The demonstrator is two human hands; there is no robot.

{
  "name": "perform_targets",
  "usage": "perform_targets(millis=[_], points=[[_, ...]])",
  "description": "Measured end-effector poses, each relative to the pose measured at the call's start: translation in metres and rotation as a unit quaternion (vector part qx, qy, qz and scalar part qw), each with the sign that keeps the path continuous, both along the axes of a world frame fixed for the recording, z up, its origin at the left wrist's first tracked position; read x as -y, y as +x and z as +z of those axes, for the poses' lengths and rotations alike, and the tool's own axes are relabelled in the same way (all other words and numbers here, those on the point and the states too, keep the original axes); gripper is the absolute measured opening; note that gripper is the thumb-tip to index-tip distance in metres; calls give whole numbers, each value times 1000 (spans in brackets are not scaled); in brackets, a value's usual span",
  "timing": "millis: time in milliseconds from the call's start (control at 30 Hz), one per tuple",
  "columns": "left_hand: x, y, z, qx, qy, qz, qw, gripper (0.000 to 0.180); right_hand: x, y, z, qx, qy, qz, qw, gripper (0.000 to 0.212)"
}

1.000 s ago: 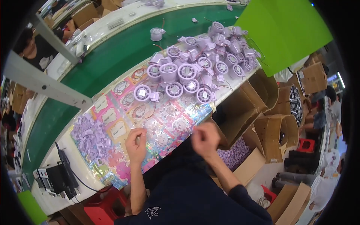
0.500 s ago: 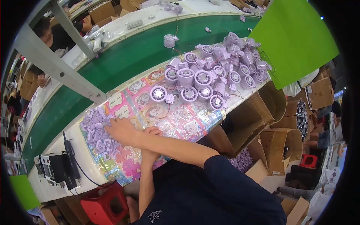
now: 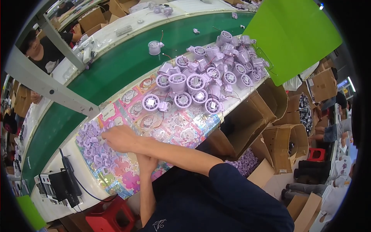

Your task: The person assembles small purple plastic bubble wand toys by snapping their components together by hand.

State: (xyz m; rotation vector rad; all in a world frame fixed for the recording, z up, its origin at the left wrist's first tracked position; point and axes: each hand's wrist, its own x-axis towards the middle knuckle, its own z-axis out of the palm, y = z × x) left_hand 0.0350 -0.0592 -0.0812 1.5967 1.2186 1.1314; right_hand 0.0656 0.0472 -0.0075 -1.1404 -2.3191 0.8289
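Observation:
My right hand (image 3: 119,138) reaches across to the left end of the table, its fingers bent down and together at the edge of a pile of small lilac plastic parts (image 3: 96,149). Whatever its fingertips hold, if anything, is hidden beneath the hand. My left hand (image 3: 147,161) lies under my right forearm, which crosses over it and covers its fingers. Farther right is a large heap of lilac round fan-like housings (image 3: 195,82) with thin wires and small attached pieces. Colourful printed sheets (image 3: 162,125) under clear film cover the tabletop beneath my hands.
A green conveyor belt (image 3: 116,63) runs behind the table, carrying one lilac housing (image 3: 154,48). A grey metal post (image 3: 58,94) stands at left. Near the left end sits a black device with a cable (image 3: 58,185). Cardboard boxes (image 3: 247,127) and a red stool (image 3: 110,218) are below.
The view has shifted, so the table contents appear farther left. My left hand's fingers, visible before above my right forearm, are now covered. My right hand stays at the small parts.

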Motion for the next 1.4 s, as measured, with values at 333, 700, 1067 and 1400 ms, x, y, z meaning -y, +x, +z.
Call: perform_targets(millis=[333,700,1067,1400], points=[[1,3,-1,10,-3,39,999,26,2,27,12,-215,4,-92,972,24],[-120,20,88,-43,235,125,963,3,15,86,-60,-110,175,-156,966,19],[-371,86,50,-338,204,36,918,62,14,84,-49,-81,144,-166,972,21],[-369,80,60,-387,104,-25,916,33,10,88,-50,-87,150,-167,971,24]])
